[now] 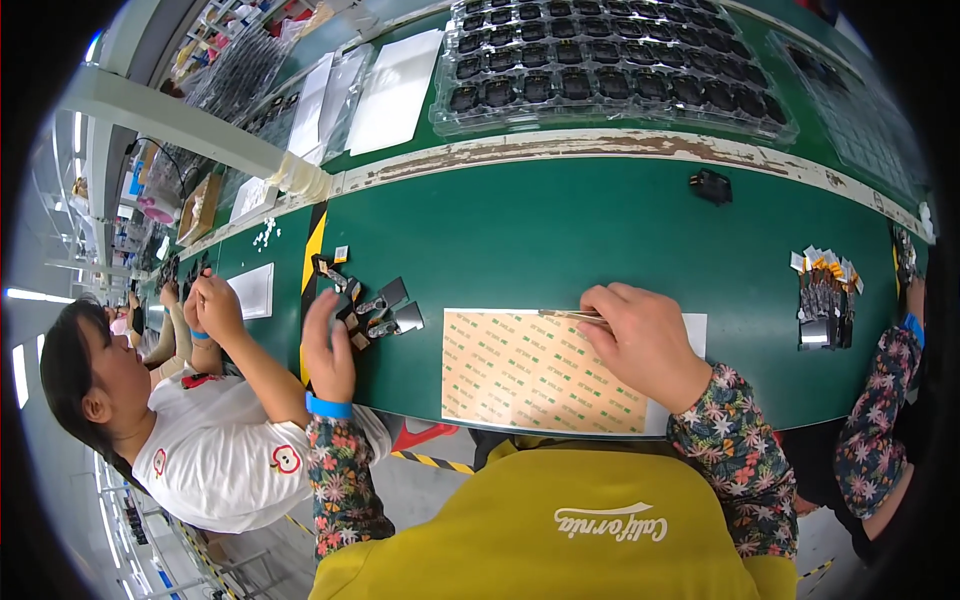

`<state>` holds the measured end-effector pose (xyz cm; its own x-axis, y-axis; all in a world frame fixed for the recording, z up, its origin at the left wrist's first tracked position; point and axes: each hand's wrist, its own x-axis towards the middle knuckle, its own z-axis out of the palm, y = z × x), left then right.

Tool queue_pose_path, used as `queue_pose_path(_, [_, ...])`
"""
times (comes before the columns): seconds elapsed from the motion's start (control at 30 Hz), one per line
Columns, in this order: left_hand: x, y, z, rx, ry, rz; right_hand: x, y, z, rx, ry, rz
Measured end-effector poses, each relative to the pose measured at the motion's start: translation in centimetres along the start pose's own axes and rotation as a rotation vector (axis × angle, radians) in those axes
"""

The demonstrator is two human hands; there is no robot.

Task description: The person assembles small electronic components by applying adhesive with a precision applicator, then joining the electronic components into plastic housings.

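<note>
My left hand (328,355), with a blue wristband, is at the left beside a loose pile of small black flex-cable parts (350,300). Its fingers stretch away from me, the thumb apart, and I see nothing held in them. My right hand (645,340) grips metal tweezers (575,316), whose tips point left over the upper edge of a tan adhesive sheet (530,375). Green printed marks cover that sheet, and it lies on a white backing (694,330) near the front edge of the green table (560,240).
A bundle of flex cables (826,305) lies at the right, and one black housing (711,186) farther back. Behind a worn ledge (560,145) stands a clear tray (610,118) of black housings. Co-workers sit on both sides; the left one's arm (262,365) comes close to mine.
</note>
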<state>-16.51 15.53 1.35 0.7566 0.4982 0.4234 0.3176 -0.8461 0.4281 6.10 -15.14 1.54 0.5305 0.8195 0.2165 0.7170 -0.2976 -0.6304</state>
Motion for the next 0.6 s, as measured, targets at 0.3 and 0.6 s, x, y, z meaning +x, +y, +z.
queue_pose_path(0.3, [6.8,-4.8,0.2,0.223,-0.106,-0.012,-0.1,-0.1,-0.1,0.004,0.006,-0.017])
queue_pose_path(0.6, [5.4,-1.9,-0.3,0.237,-0.16,-0.151,-0.2,0.1,-0.1,0.013,-0.025,-0.008])
